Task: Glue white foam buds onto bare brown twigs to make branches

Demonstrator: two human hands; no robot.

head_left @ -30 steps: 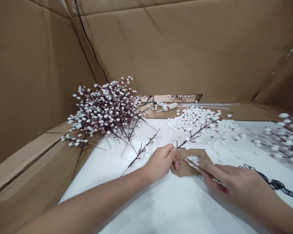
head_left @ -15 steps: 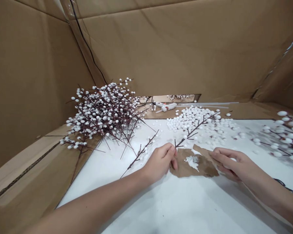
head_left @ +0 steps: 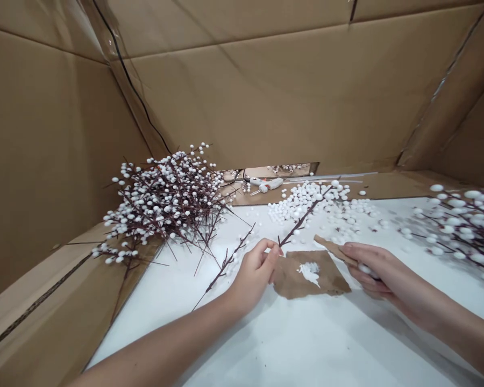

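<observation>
Brown cardboard strip (head_left: 334,250), near end pinched tight in right hand (head_left: 392,277), and yes, dark branch (head_left: 303,219), lower end between closed fingertips of left hand (head_left: 251,275)!

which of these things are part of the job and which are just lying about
In use, it seems: dark twig in left hand; brown strip in right hand; brown sheet with white paste; probably loose white balls.

Lying about, apparently: glue gun; second twig; heaped berry branches.

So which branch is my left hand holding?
The branch reaching from your left hand toward the loose white balls; the other branches are in neither hand.
</observation>
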